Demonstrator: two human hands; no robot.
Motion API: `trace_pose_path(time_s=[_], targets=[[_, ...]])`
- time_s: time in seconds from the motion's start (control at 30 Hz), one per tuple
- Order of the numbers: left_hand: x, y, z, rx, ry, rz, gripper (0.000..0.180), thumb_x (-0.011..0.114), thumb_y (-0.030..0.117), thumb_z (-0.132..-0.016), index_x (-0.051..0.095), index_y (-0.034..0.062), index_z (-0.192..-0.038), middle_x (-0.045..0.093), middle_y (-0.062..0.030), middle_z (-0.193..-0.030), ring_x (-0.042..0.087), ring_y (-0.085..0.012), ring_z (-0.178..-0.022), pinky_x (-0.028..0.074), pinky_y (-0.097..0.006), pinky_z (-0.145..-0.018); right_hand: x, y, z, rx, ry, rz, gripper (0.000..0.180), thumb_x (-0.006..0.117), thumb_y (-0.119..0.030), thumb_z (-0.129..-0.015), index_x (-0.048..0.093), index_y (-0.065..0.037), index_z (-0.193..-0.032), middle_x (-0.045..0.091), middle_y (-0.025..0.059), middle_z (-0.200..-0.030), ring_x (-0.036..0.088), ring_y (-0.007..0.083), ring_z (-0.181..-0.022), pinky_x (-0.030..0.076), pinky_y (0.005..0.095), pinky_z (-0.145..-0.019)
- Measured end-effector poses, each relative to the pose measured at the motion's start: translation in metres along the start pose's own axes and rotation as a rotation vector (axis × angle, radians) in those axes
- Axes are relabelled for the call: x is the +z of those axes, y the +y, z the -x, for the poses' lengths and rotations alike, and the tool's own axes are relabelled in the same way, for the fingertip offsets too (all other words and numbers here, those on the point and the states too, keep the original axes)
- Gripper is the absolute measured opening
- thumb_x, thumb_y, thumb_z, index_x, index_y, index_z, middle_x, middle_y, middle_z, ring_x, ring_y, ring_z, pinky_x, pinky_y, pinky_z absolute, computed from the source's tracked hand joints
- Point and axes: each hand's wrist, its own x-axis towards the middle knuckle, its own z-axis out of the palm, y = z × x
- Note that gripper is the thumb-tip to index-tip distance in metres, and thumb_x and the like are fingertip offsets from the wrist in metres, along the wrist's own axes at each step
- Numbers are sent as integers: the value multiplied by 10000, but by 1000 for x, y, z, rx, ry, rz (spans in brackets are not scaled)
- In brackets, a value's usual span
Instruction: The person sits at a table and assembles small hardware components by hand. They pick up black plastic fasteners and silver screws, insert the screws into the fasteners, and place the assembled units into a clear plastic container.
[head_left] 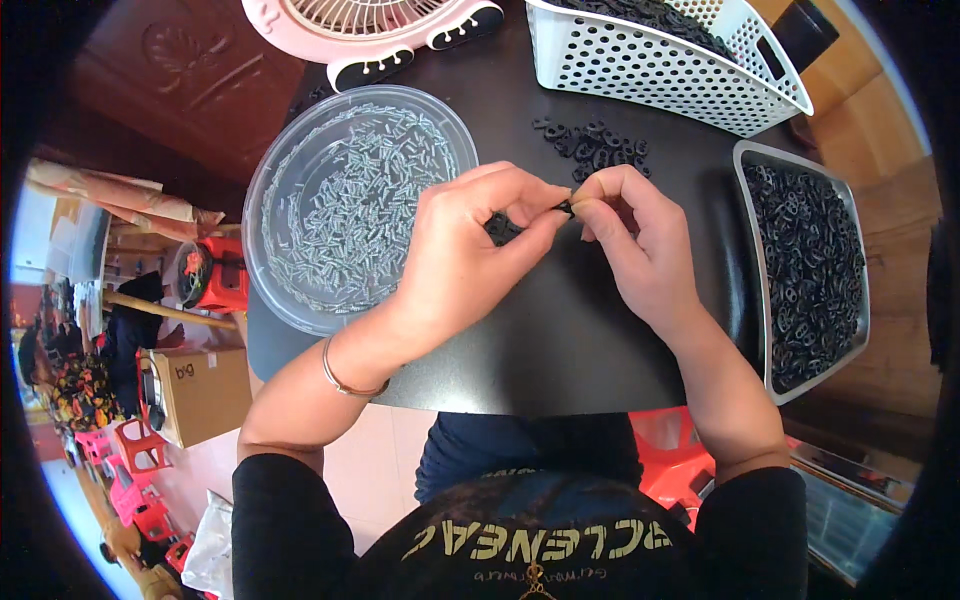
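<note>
Above the middle of the dark table, my left hand (475,240) and my right hand (640,235) meet fingertip to fingertip. Between them they pinch a small black piece (567,208), mostly covered by the fingers, so its exact shape does not show. Just beyond the hands lies a loose pile of small black plastic parts (600,146) with holes in them. A few more dark parts (502,229) show through the gap under my left hand. To the left, a round clear tub (257,215) holds many short, thin silvery pieces (350,205).
At the right edge stands a pale tray (766,340) full of black parts. A white perforated basket (640,82) with more black parts is at the far right, and a pink fan (375,30) at the far left. A cardboard box (205,395) and red stools (140,445) are on the floor leftward.
</note>
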Motion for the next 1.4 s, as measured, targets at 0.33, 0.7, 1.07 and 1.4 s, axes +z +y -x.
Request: trace_pose_path(time_s=[0.33,0.7,1.07,1.4], targets=[[0,2,-4,-65,53,71,196,605,-77,-754,619,-35,-946,576,-21,-804,529,-49,-723,435,-190,-686,1,-8,-1,67,14,-180,99,544,-42,-845,576,5,-925,586,11,-794,533,35,-708,428,180,-604],[5,-6,-5,34,115,65,194,633,-39,-702,654,16,-887,609,-52,-724,571,-85,-637,454,-212,-597,0,-1,-1,75,25,-132,94,580,-55,-818,598,-3,-894,616,18,-756,546,37,-655,438,186,-572],[4,-3,-4,68,100,17,171,636,-37,-715,657,9,-878,608,-47,-723,563,-80,-641,442,-202,-587,-3,-1,-2,99,-26,-191,107,576,-90,-826,608,1,-872,618,13,-753,549,40,-657,446,197,-592],[5,-3,-4,83,122,21,157,633,-41,-712,659,8,-859,611,-53,-705,563,-84,-623,444,-206,-582,-5,-1,-3,114,-41,-208,121,578,-106,-828,622,-2,-871,622,12,-747,558,46,-658,451,197,-604]])
